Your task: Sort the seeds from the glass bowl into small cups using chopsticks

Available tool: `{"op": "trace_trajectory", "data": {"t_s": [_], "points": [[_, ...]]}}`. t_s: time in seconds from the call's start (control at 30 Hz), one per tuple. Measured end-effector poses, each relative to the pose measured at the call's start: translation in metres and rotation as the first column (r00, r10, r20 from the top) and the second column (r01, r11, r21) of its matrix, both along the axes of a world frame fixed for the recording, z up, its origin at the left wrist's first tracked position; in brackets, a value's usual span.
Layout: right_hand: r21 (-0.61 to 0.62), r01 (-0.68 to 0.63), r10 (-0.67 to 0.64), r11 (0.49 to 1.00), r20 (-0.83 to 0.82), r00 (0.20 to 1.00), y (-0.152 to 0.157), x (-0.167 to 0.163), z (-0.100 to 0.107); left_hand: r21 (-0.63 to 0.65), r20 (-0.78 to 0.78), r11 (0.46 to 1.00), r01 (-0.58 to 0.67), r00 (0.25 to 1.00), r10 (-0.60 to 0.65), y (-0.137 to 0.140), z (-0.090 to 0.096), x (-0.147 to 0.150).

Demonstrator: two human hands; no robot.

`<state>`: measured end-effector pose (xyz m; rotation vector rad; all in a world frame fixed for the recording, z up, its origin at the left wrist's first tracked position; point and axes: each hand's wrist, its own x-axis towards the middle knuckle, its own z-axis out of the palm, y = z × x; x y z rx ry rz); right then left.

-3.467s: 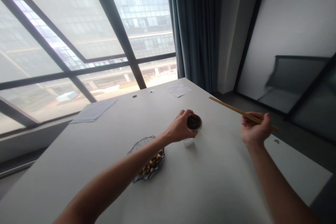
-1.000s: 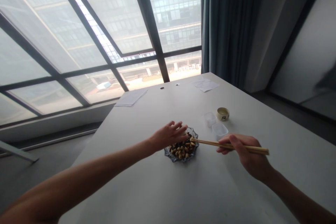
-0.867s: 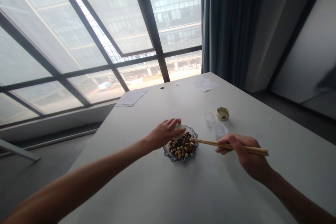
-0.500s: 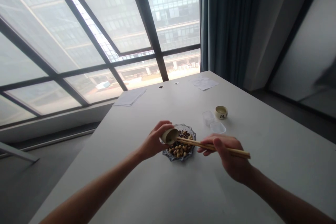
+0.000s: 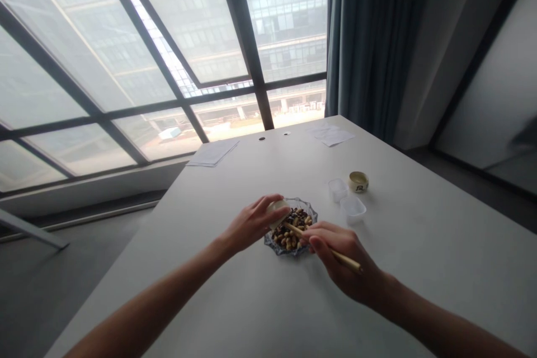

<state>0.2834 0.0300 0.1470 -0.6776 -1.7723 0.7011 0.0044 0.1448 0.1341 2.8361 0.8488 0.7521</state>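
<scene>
A glass bowl point(image 5: 311, 213) with a scalloped rim stands on the white table, holding peanuts point(image 5: 290, 241) and darker pieces I cannot identify. My left hand point(image 5: 255, 218) is closed around a small pale cup point(image 5: 276, 211), tipped over the bowl with its mouth turned down toward the contents. Wooden chopsticks point(image 5: 344, 260) lie in the closed fingers of my right hand point(image 5: 342, 249). Their tips reach to the cup's mouth above the nuts; whether they touch anything there is hidden.
Two clear plastic containers point(image 5: 353, 210) stand right of the bowl, beside a second small cup point(image 5: 358, 181) with dark markings. Paper sheets point(image 5: 213, 153) lie at the table's far left, more papers point(image 5: 331, 134) at the far right. Windows point(image 5: 218, 22) and a curtain point(image 5: 369, 39) rise behind.
My left hand has tipped the cup further, so its opening no longer faces me. My right hand has moved left, bringing the chopsticks closer in, at a steeper angle. The view has shifted slightly.
</scene>
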Motion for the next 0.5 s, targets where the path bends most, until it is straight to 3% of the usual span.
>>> {"op": "trace_trajectory", "data": {"t_s": [0.13, 0.23, 0.4, 0.5], "points": [[-0.028, 0.1, -0.101, 0.995, -0.059, 0.993, -0.004, 0.013, -0.001, -0.051, 0.119, 0.998, -0.04, 0.992, 0.046, 0.002, 0.001, 0.005], [-0.113, 0.232, -0.249, 0.966, -0.172, 0.953, -0.011, 0.038, -0.008, -0.124, 0.243, 0.99, -0.066, 0.965, 0.095, 0.003, 0.002, 0.011], [-0.372, 0.414, -0.533, 0.831, -0.319, 0.784, -0.032, 0.083, -0.028, -0.263, 0.355, 0.964, 0.031, 0.932, 0.067, 0.0, 0.01, 0.035], [-0.435, 0.506, -0.657, 0.745, -0.348, 0.669, -0.054, 0.112, -0.047, -0.285, 0.382, 0.956, 0.07, 0.923, 0.046, -0.003, 0.017, 0.063]]}}
